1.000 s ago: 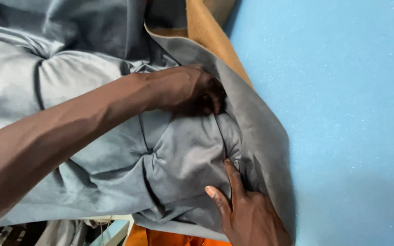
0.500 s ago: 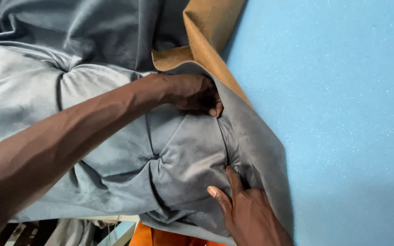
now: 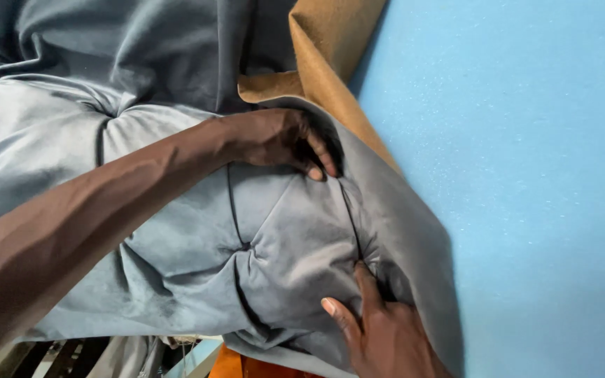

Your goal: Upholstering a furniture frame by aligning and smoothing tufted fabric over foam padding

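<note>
A tufted cushion (image 3: pixel 176 231) filled the left and middle. The left hand (image 3: pixel 274 140) pressed on its far edge, the right hand (image 3: pixel 386 336) on its near edge, both at a fold. A foam sheet (image 3: pixel 526 175) lay to the right, a board (image 3: pixel 330 63) between them.

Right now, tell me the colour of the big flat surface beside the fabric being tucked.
Bright blue: the flat surface fills the right side of the head view.
</note>
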